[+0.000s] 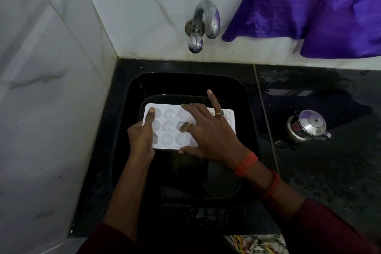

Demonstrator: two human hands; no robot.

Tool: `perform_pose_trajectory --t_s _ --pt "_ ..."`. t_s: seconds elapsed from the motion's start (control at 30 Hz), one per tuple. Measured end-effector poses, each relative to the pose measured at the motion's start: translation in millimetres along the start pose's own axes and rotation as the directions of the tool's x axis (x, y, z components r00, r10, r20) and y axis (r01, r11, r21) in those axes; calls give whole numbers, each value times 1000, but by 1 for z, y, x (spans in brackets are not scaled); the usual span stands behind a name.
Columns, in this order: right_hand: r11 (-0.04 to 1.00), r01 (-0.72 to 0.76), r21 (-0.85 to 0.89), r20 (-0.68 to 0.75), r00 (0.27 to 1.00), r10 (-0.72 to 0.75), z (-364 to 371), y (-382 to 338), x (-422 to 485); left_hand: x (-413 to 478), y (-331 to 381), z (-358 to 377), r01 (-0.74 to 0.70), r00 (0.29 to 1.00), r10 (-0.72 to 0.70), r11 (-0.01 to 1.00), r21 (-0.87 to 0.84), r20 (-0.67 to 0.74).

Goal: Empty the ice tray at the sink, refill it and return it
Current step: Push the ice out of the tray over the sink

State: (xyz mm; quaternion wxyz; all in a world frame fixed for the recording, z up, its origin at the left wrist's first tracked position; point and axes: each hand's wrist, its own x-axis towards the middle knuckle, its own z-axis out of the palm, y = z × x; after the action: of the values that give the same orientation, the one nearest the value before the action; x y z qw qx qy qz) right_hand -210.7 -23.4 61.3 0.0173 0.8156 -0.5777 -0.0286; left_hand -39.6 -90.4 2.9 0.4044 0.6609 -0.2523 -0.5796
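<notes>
White marble-patterned wall tiles [51,68] meet in a corner behind a glossy black worktop [313,175], wet in patches. A shiny purple cloth [309,6] hangs down the wall above and to the right of the sink. The sink [132,93] is a deep black basin with rounded corners, set into the worktop.

Over the middle of the sink sits the ice tray [169,126], held roughly level. It is white plastic, rectangular with rounded corners, with three rows of rounded, lobed, translucent cells. Whether it faces up or down cannot be told.

The right hand [208,132] lies spread across the right half of the tray. Its fingers are splayed, one is lifted clear, one ringed finger is bent onto a cell, and the thumb lies along the near edge. The left hand [142,138] grips the tray's left end, with the thumb flat on top and the fingers hidden beneath.

A curved chrome tap [206,18] juts from the wall above the sink's far edge. A small lidded steel pot [307,126] stands right of the sink. Orange thread bands [246,164] circle the right wrist.
</notes>
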Motion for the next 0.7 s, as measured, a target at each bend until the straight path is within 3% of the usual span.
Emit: perform_pose_trajectory --t_s 0.17,0.4,0.7 --pt "1000 -6 13 40 999 6 3 0 -1 1 -2 -1 1 1000 -1 1000 14 3" --pt "988 -117 103 -103 987 127 3 5 4 0 -6 -1 9 1000 -9 1000 2 10" --pt "978 -185 97 -124 973 196 8 3 11 -5 -4 0 -3 999 4 1000 -25 34"
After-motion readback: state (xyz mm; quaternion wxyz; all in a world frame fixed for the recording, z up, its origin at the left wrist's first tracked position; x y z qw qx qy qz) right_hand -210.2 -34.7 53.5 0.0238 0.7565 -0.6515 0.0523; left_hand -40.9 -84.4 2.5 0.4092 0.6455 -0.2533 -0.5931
